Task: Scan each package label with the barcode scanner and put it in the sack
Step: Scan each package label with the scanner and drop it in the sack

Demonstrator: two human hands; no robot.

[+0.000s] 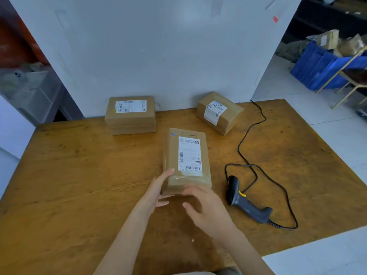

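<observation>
Three boxes (131,114), one scanner (244,201) on your wooden table (79,175), white wall (158,46) behind; your left hand (156,189) grips the nearest box (186,155), right hand (206,207) slack.

A worn wooden table (79,175) stands against a pale grey partition (158,46) under soft, even light — white floor tiles (288,80) stretch right toward blue plastic crates (317,70), a gold metal frame (341,70) and dark shelving (327,14). Translucent drawers (33,90) sit at left.

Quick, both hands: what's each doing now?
Left hand: grips the middle package at its corner.
Right hand: blurred by its near end; cannot tell.
</observation>
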